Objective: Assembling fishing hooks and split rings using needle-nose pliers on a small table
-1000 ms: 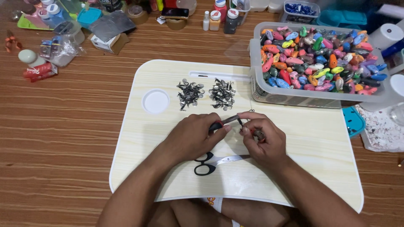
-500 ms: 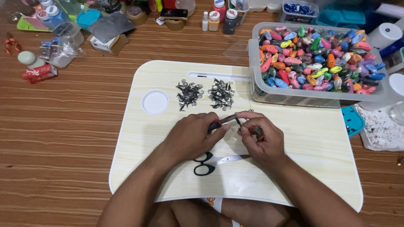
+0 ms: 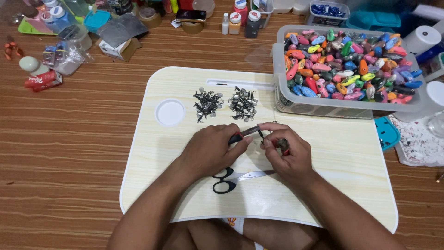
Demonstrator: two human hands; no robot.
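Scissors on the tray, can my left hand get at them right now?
Probably not at once: the left hand is busy gripping pliers. The scissors lie uncovered just beneath, so the path is free.

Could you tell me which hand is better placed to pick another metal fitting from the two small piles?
Probably the left. The left hand lies just below the piles of metal fittings, though it holds small pliers. The right hand sits further off, pinching a small piece.
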